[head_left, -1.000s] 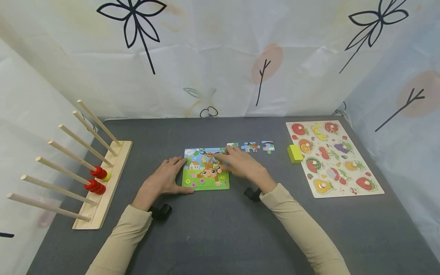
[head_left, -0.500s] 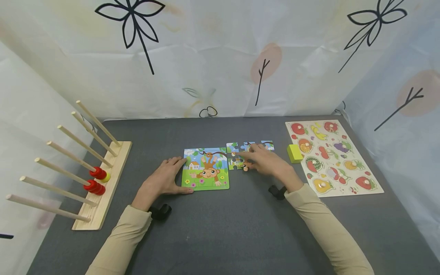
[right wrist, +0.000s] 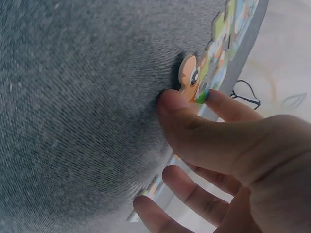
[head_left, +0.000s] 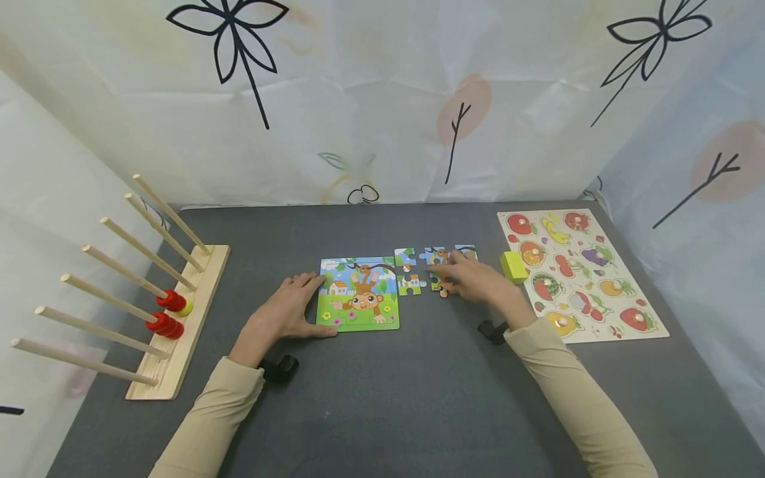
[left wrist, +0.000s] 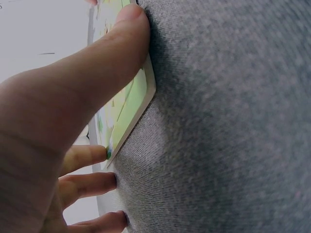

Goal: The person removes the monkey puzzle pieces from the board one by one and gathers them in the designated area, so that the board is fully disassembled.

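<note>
A picture puzzle (head_left: pixel 358 315) of an upside-down monkey lies flat in the middle of the table. My left hand (head_left: pixel 285 309) rests against its left side, fingers at the left edge and straight thumb along the lower edge. To the right of the puzzle, my right hand (head_left: pixel 478 282) pinches a puzzle piece (right wrist: pixel 190 75) with a monkey's eye between thumb and index finger. A piece with a house (head_left: pixel 409 285) lies just left of that piece. Behind it is a blue-green piece (head_left: pixel 404 256). Another piece (head_left: pixel 433 254) and a corner piece (head_left: pixel 467 249), partly covered, lie beside my fingers.
A yellow block (head_left: pixel 512 267) sits at the left edge of a fruit picture board (head_left: pixel 603 309) on the right. At the left stands a wooden peg rack (head_left: pixel 194 305) with red rings (head_left: pixel 165 325) and a yellow ring. A printed cloth hangs behind the grey table (head_left: pixel 382 411).
My right hand has moved right from the puzzle's right edge, carrying the monkey-eye piece along. The house piece and the blue-green piece have come into full view. My left hand has stayed put.
</note>
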The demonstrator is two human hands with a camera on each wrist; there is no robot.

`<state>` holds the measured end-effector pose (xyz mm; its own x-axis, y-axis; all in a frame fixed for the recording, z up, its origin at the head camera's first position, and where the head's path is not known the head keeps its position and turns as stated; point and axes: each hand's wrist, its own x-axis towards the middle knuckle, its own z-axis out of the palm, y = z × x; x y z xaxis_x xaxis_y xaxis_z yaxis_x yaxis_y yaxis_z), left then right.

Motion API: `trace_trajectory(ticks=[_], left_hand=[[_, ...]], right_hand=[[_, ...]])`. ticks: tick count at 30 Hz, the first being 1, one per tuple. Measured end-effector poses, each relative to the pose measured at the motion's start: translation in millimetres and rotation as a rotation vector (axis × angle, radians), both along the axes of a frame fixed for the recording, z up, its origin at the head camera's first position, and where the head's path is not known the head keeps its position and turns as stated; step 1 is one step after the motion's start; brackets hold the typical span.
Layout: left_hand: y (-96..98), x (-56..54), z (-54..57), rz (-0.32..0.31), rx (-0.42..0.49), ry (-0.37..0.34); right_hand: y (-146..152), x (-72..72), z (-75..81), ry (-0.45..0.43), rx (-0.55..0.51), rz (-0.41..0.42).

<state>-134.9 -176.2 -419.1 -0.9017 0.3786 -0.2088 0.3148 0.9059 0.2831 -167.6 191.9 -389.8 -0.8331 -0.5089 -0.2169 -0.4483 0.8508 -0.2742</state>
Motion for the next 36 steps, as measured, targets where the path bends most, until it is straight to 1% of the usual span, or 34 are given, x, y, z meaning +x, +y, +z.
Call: trace_trajectory(ticks=[10, 13, 17, 20, 23, 32, 36], left_hand=[[0.4, 0.4, -0.4, 0.002, -0.007, -0.005], [0.4, 0.1, -0.3, 0.004, -0.010, -0.007], [0.3, -0.1, 0.4, 0.005, -0.011, -0.011], [0.3, -0.3, 1.2, 0.006, -0.014, -0.014], [0.5, -0.5, 1.8, 0.008, -0.015, -0.018], [1.4, -0.8, 1.6, 0.006, -0.011, -0.023], [1.5, -0.7, 2.4, 0.006, -0.014, -0.028]], right_hand=[[-1, -4.2, 0.3, -0.061, 0.029, -0.004], [-2, -3.6, 1.9, -0.051, 0.029, -0.003], [-9, -1.7, 6.7, -0.003, -0.002, 0.013], [-19, 0.5, 12.2, 0.033, -0.039, 0.033], [-33, 2.1, 15.7, 0.045, -0.069, 0.050], [-75, 1.8, 6.0, 0.024, -0.062, 0.141], [-91, 1.8, 2.1, 0.004, -0.048, 0.160]])
